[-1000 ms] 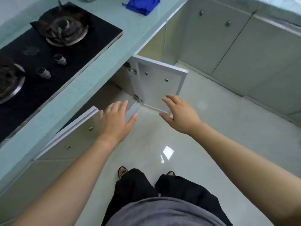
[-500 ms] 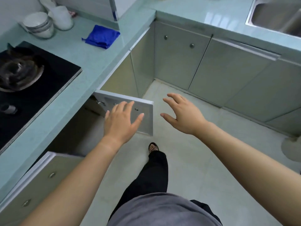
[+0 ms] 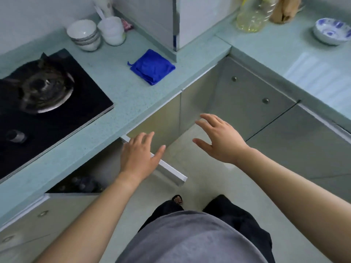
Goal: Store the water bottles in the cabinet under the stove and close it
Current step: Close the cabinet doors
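Observation:
The cabinet under the stove stands open, its right door [image 3: 171, 172] swung out over the floor and seen edge-on. My left hand [image 3: 139, 154] lies flat on that door's top edge, fingers spread. My right hand [image 3: 221, 138] hovers open to the right, touching nothing. In the dark cabinet interior, the caps of several water bottles [image 3: 82, 184] show dimly. The left door [image 3: 57, 207] is also ajar.
The black gas stove [image 3: 47, 103] sits in the pale green counter [image 3: 133, 95]. A blue cloth [image 3: 152, 66], stacked bowls [image 3: 84, 35], a cup [image 3: 113, 30], an oil bottle [image 3: 252, 14] and a patterned bowl [image 3: 331, 33] lie on the counter. Closed cabinets [image 3: 247, 95] line the corner.
I have risen and the view has lifted to show more counter. My left hand has moved from the left door onto the right door's top edge, and that door has swung.

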